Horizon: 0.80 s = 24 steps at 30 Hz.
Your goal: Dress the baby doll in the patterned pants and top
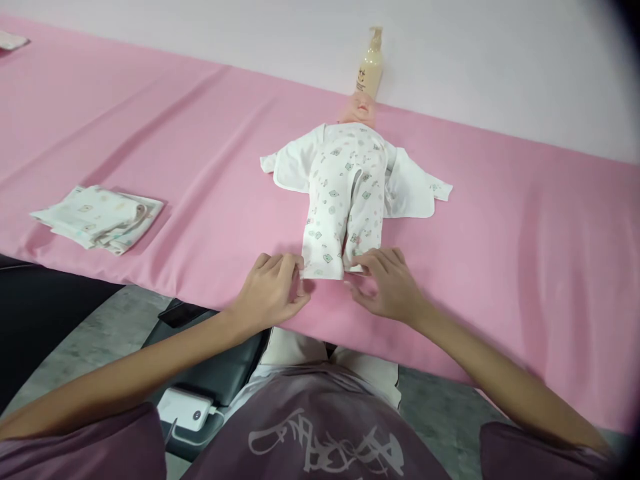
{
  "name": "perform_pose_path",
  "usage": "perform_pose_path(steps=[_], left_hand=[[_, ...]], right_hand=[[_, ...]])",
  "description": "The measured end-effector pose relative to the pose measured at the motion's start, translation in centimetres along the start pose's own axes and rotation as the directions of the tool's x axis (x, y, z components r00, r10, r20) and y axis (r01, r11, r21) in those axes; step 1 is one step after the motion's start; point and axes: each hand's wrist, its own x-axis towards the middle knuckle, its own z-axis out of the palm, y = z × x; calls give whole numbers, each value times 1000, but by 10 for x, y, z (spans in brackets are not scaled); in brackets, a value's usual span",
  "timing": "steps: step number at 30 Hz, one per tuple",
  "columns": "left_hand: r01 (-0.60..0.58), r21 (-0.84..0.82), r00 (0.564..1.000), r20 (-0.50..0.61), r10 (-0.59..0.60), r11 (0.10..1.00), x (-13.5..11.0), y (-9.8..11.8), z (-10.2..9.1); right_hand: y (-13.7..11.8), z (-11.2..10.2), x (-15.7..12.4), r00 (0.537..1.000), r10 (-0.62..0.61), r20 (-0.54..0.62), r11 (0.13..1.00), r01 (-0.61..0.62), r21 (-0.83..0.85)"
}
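White printed-cloth babywear (333, 193) covers the pink plastic doll (361, 112), side panels (410, 190) unclosed at 9 and 3 o'clock. Left hand (273, 288), 7 o'clock, and right hand (389, 283), 5 o'clock, curl narrowly; grip unclear.

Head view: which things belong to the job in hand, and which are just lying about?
Likely in the job:
patterned trousers, with the left hand and right hand at their lower ends
doll
white top, spread out to both sides

Apparently just lying about:
folded patterned cloths, off to the left
pump bottle, beyond the doll
white device with a cable
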Motion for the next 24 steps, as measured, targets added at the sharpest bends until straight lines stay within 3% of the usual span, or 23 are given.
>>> perform_pose_path(steps=[5,9,15,24], left_hand=[[-137,33,987,-78,139,990,15,13,5],[-187,115,980,-51,194,976,42,27,22],[-173,230,985,54,165,958,69,37,31],[-106,295,991,115,75,950,74,44,32]], right_hand=[[44,-22,-29,997,53,50,998,-54,25],[62,-19,-37,985,116,125,993,-114,-19],[60,-4,-40,994,61,91,998,-62,0],[48,-14,-36,998,18,-56,1000,-18,-9]])
